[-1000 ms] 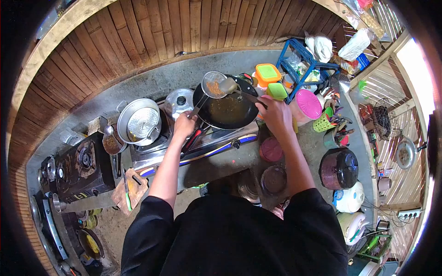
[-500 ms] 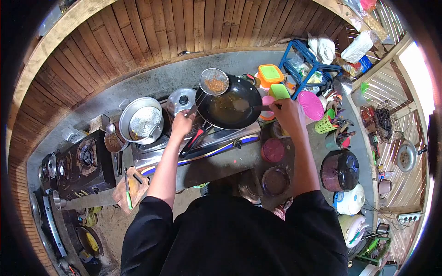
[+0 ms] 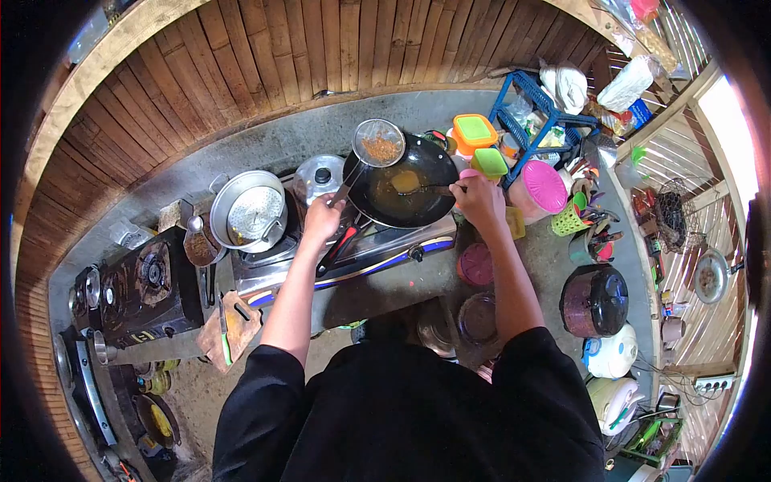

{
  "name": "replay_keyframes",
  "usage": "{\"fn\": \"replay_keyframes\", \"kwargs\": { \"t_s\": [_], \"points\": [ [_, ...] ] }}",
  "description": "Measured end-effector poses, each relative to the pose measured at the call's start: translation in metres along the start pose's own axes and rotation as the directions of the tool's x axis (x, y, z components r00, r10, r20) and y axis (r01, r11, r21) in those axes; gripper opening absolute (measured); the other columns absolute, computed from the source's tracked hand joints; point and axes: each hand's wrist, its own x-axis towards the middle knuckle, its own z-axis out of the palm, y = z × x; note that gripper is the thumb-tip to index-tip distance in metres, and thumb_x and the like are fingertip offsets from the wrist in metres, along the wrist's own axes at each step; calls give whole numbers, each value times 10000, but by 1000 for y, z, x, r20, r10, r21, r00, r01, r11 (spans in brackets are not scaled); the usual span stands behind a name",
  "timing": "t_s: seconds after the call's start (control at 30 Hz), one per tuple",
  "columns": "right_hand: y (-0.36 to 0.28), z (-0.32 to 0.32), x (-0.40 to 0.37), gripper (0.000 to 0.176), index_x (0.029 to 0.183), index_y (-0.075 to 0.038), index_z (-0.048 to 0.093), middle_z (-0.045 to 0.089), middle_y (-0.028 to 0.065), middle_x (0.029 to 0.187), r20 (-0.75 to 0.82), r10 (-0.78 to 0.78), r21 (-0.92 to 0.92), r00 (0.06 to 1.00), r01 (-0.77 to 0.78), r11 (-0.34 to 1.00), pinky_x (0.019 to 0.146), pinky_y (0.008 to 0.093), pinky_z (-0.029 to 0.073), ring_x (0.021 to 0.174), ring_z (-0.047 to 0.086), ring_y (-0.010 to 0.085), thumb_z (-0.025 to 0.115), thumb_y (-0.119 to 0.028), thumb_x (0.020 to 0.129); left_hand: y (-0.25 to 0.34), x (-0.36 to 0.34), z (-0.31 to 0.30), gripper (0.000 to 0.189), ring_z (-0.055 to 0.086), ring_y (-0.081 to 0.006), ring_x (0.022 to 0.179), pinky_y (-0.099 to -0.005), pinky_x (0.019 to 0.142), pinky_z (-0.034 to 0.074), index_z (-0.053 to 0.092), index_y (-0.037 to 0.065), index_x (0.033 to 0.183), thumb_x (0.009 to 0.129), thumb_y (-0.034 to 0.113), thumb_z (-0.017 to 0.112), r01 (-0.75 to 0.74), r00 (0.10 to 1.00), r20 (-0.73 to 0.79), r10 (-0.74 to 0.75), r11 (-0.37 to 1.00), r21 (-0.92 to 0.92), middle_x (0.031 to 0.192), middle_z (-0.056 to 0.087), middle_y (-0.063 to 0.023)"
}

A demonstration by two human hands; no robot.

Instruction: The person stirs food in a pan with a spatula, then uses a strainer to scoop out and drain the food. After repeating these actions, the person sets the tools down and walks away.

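Note:
My left hand (image 3: pixel 322 218) is closed around the handle of a round mesh strainer (image 3: pixel 377 132). Brown fried bits (image 3: pixel 382 149) lie in its mesh, above the left edge of a black wok (image 3: pixel 435 159). In the wok is a pool of yellowish oil (image 3: pixel 385 199). My right hand (image 3: pixel 480 201) grips the dark handle of a spatula (image 3: pixel 405 182) from the right side. Its golden-looking head is in the oil. The wok's own black and red handle (image 3: pixel 337 251) points toward me, below my left hand, untouched.
Left of the wok are a glass lid (image 3: pixel 312 189) and an aluminium pot (image 3: pixel 250 181). A knife (image 3: pixel 224 333) lies on a cutting board (image 3: pixel 241 331). Lidded plastic containers (image 3: pixel 474 132) and a pink-lidded tub (image 3: pixel 542 189) stand on the right, near a blue rack (image 3: pixel 526 153).
My right hand has moved left and slightly down, and the spatula head has shifted left through the oil, now looking golden. The strainer has shifted slightly right, still over the wok's edge.

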Motion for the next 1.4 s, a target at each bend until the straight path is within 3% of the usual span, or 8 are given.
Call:
{"fn": "replay_keyframes", "kwargs": {
  "t_s": [0.43,0.77,0.83,0.87,0.93,1.1,1.23,1.4],
  "points": [
    [14,40,-18,229,895,-90,699,654,180,811,-177,41,150,983,-15,989,675,441,503,760,630,356,634,-291,806,-17,2,-1,439,606,-339,999,-371,871,447,575,-11,1155,822,273,610,53,998,-27,-53,999,-4,1026,624,-254],
    [8,-8,-12,244,921,-86,686,655,156,840,-220,48,154,974,-14,988,666,429,504,759,627,353,625,-297,816,-20,0,-5,431,618,-343,970,-381,844,460,585,-5,1145,822,278,613,10,999,-39,-8,998,55,979,633,-261],
    [1,-20,-12,226,915,-79,685,653,154,844,-259,21,87,966,2,996,653,431,499,752,627,346,622,-274,821,-22,1,-2,339,640,-244,785,-349,725,455,620,-16,1081,826,209,613,-1,996,-89,5,999,47,806,661,-184],
    [-2,-21,-13,226,915,-79,685,653,154,844,-261,22,85,965,0,996,653,431,499,752,627,346,622,-274,821,-22,2,-1,339,640,-244,785,-349,725,455,620,-16,1081,826,209,613,-4,996,-87,8,999,46,806,661,-184],
    [-7,-21,-16,221,949,-62,673,646,159,829,-347,-105,100,932,148,984,633,427,493,734,622,347,624,-236,821,-18,1,0,422,617,-338,977,-383,847,458,589,-2,1139,825,280,617,25,999,-26,-23,998,64,981,633,-261],
    [-11,2,-33,289,1060,-32,612,626,172,810,-339,-196,5,920,211,978,630,409,488,733,614,342,624,-188,817,3,-10,5,384,620,-330,972,-377,854,453,606,6,1113,830,267,609,42,998,49,-40,999,-26,997,637,-241],
    [-6,9,-37,326,1134,-27,554,594,186,956,-313,-234,-1,920,247,969,689,407,492,852,602,338,568,-49,809,2,-8,9,340,625,-315,959,-370,845,448,617,24,1101,832,232,596,-8,1000,26,8,1000,-9,991,642,-235],
    [13,25,-45,399,1159,-16,528,567,179,1046,-305,-328,-3,894,343,939,753,396,505,914,594,347,503,46,766,1,-8,10,367,623,-305,963,-365,853,440,605,1,1116,831,233,599,93,992,95,-83,989,-114,995,649,-216]
  ]
}}
